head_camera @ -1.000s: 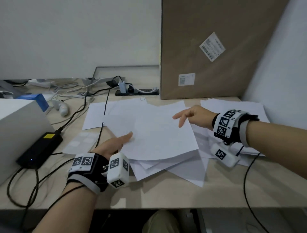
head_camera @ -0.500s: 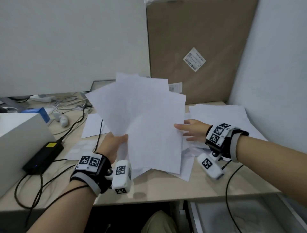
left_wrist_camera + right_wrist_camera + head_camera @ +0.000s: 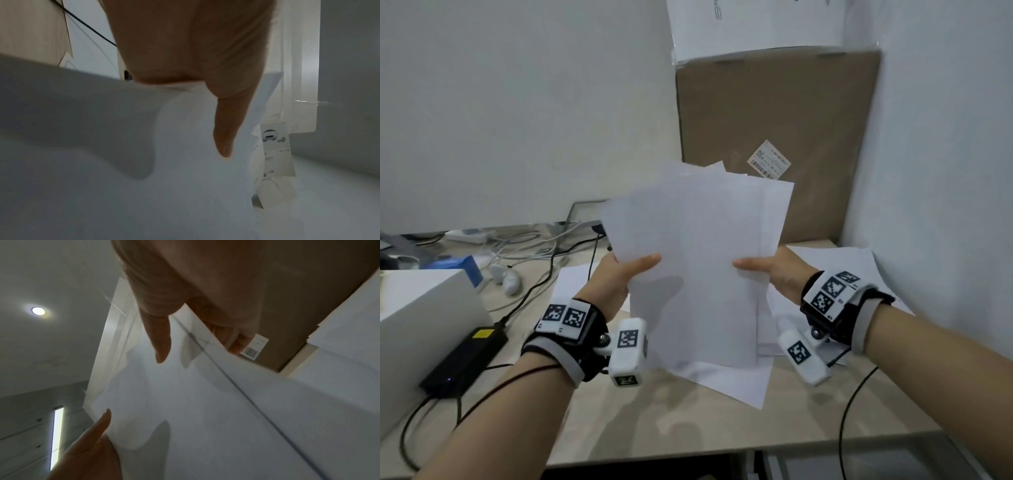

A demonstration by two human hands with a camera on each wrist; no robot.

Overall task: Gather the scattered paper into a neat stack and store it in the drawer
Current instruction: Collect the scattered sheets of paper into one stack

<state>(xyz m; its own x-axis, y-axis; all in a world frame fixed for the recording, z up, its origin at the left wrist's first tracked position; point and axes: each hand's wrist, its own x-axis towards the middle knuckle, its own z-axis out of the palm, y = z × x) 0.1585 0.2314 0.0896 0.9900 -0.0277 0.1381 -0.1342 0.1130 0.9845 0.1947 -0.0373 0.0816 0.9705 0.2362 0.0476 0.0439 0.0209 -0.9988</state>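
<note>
You hold the sheaf of paper (image 3: 698,260) upright above the desk (image 3: 654,421), its top edges fanned and uneven, your left hand (image 3: 616,277) pinching its left edge and your right hand (image 3: 774,270) pinching the right. More loose sheets (image 3: 835,263) lie on the desk by the wall, so gathering looks only partly done. Squaring and storing remain; the drawer is not clearly in view.
</note>
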